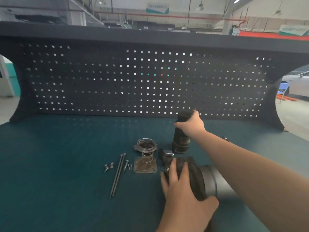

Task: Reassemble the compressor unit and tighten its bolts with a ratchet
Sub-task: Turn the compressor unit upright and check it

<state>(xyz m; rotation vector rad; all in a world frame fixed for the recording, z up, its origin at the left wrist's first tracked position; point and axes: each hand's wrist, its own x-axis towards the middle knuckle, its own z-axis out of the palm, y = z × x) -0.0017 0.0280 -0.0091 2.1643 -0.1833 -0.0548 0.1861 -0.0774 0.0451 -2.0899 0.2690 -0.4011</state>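
- The right grip (190, 124) is wrapped around the upper part of a dark cylinder (181, 139) that stands upright on the counter (58, 164), thumb toward the camera, fingers hidden behind it.
- The left grip (177, 180) lies spread over the dark ribbed end of the compressor body (212, 180), fingers fairly straight, pressing it down rather than curling round it.
- The compressor body lies on its side at the near right of the counter, its smooth grey barrel running off under the right forearm; the ribbed end looks black and grimy.
- Just beyond the left grip sits a small metal block (168, 154), touching or nearly touching the body; I cannot tell which.
- To the left stands a coil spring (147, 156) upright on a square plate (145, 166) with corner holes, and behind it a round flanged cap (145, 145), both worn and dirty.
- Further left lie two long bolts (117, 174) side by side, with several short screws (108, 166) near them.
- Progress, as I judge it: early. Every part is separate, no bolt is fitted, and no ratchet shows anywhere in view.
- Left to do: seat the cylinder, spring, plate and cap, thread the bolts, then tighten.
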